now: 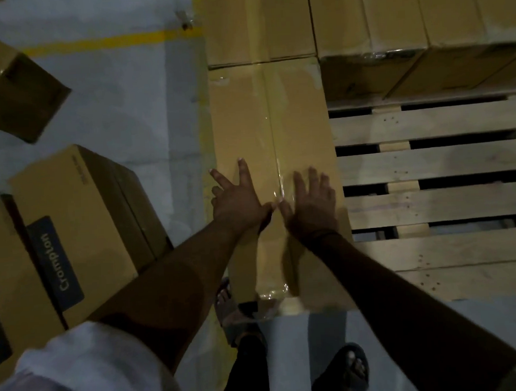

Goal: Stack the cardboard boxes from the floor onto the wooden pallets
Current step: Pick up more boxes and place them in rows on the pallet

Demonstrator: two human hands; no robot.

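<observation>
Long tan cardboard box [247, 130], clear-taped centre seam, on pallet [434, 162]

We see a dim, yellowish, slightly soft scene. The hands [276, 206] throw shadows toward us onto the tape-sealed box [247, 130], whose clear tape glints just beyond the fingertips. Right of the hands, pallet slats [428, 162] catch pale light. Far corners darken, and straight edges bow with wide-angle distortion.
</observation>
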